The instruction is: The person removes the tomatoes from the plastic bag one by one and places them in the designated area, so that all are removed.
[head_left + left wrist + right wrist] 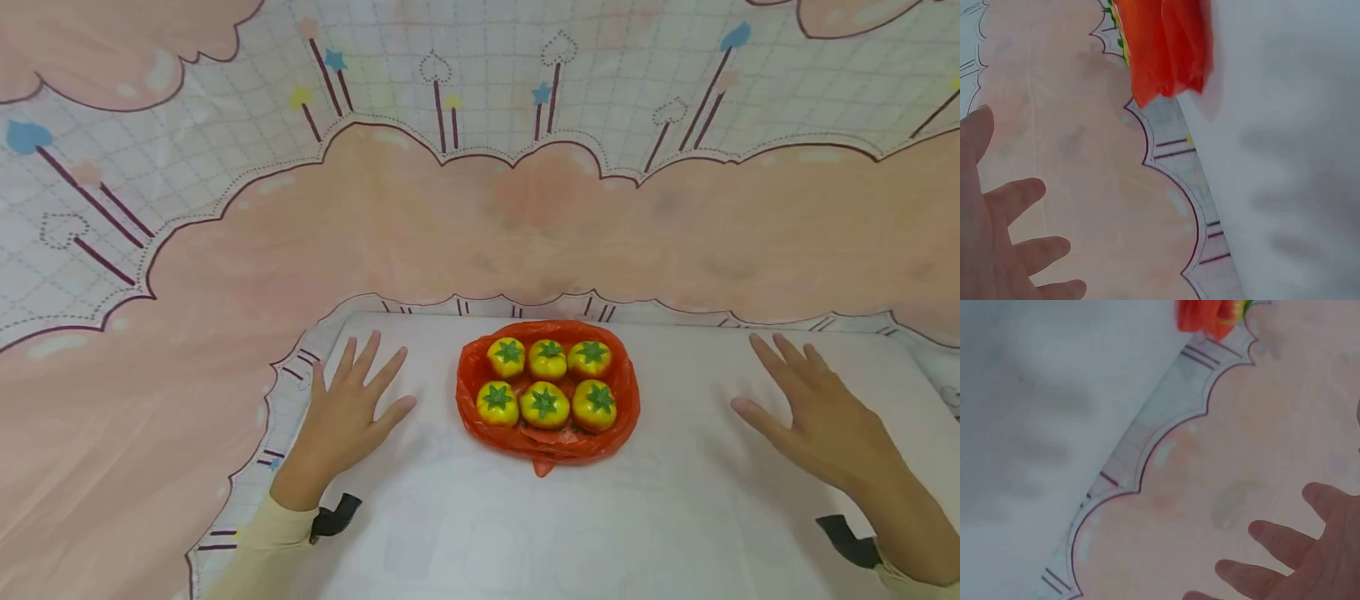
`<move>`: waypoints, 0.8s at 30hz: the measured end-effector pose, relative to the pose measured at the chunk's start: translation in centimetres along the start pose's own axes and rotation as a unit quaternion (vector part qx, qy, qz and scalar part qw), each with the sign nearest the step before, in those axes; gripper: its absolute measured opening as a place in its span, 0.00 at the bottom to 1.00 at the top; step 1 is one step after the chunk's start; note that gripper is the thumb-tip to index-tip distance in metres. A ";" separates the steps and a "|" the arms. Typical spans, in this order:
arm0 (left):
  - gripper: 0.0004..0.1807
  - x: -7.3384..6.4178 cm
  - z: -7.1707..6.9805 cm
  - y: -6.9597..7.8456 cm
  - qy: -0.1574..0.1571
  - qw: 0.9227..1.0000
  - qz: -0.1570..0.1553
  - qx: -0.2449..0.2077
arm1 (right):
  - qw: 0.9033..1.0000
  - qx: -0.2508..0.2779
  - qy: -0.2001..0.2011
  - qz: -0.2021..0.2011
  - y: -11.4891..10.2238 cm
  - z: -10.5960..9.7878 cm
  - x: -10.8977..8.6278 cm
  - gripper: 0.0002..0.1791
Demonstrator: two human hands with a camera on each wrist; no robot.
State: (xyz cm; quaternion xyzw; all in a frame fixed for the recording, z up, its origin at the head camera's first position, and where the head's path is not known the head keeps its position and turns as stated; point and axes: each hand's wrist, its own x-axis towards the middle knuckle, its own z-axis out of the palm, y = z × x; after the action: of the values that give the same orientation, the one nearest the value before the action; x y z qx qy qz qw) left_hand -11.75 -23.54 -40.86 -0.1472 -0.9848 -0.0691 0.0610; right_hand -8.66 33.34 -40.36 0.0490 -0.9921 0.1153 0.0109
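Note:
Several round yellow fruits (545, 405), reddish low on their sides and topped with green star-shaped leaves, sit in two rows. Around them is a crumpled red plastic bag (551, 457), its edge rolled down into an oval rim. To the left of the bag, my left hand (348, 421) is held with fingers spread and nothing in it. My right hand (832, 421) is farther out on the other side, fingers straight and also holding nothing. Both wrist views show part of the red bag at the top, apart from the left hand's fingers (1041, 255) and the right hand's fingers (1282, 544).
The bag stands on a white tabletop (465, 533), toward its back edge. Behind and to the left hangs a pink and white patterned cloth (450, 225) with cloud shapes. A black strap (336, 517) sticks out at the left wrist, another black strap (851, 542) at the right.

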 end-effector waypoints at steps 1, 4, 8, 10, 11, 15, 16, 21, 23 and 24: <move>0.39 0.1 0.1 0.3 0.002 1.000 0.000 -0.009 | 1.000 0.011 -0.006 -0.002 -0.3 0.0 0.1 0.52; 0.38 0.5 0.7 1.2 0.007 0.999 -0.001 -0.046 | 0.998 0.053 -0.003 -0.018 -1.1 0.2 0.6 0.50; 0.35 1.0 1.5 2.4 0.012 0.993 -0.006 -0.117 | 0.994 0.099 0.019 -0.044 -2.4 0.6 1.1 0.47; 0.34 1.3 2.0 2.9 0.007 0.988 -0.012 -0.157 | 0.992 0.111 0.022 -0.051 -3.0 1.0 1.4 0.46; 0.34 1.4 2.2 3.1 0.004 0.984 -0.017 -0.175 | 0.992 0.113 0.020 -0.052 -3.4 1.1 1.5 0.45; 0.33 2.0 3.3 3.7 0.000 0.971 -0.033 -0.236 | 0.989 0.135 0.012 -0.055 -4.6 1.9 2.2 0.44; 0.33 2.2 3.6 3.9 0.002 0.968 -0.035 -0.247 | 0.988 0.145 0.012 -0.057 -4.9 2.2 2.3 0.44; 0.31 3.2 4.9 4.4 0.013 0.953 -0.048 -0.300 | 0.976 0.205 0.010 -0.076 -6.1 3.3 3.3 0.42; 0.30 3.5 5.4 4.5 0.011 0.945 -0.058 -0.321 | 0.971 0.224 0.007 -0.084 -6.5 3.8 3.6 0.41; 0.29 3.7 5.6 4.6 0.009 0.942 -0.062 -0.329 | 0.969 0.231 0.004 -0.087 -6.7 4.1 3.8 0.41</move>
State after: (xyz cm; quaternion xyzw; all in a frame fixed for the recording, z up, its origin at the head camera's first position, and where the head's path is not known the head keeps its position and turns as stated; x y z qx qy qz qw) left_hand -14.42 -17.30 -45.32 -0.0975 -0.9138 -0.3941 0.0134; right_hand -11.80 25.57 -42.68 0.1358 -0.9304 0.3403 0.0129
